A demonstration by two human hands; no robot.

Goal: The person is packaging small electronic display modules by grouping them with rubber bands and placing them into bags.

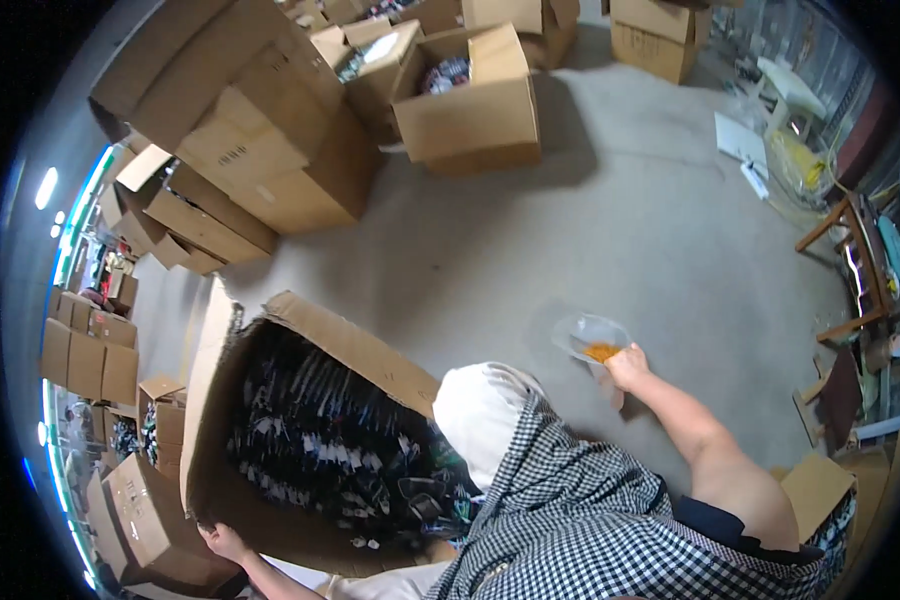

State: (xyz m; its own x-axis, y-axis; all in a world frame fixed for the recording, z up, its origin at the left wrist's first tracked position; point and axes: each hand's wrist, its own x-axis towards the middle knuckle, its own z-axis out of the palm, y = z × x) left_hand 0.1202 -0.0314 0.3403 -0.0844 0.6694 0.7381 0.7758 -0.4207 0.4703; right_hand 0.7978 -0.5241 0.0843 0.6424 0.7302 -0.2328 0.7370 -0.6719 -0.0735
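My right hand, arm stretched forward over the floor, is closed on a clear plastic thing with something orange in it. I cannot tell whether it is a bag or a cup. At the lower left my left hand grips the near left edge of a large open cardboard box. Packed in rows inside it are many dark items with white tags, their kind too small to tell. White cloth and a black-and-white checked garment cover the box's right side.
A tall carton stack rises at the upper left. An open, filled carton stands at the far middle. More cartons line the left. A wooden frame and a white stool stand along the right. Grey floor lies between.
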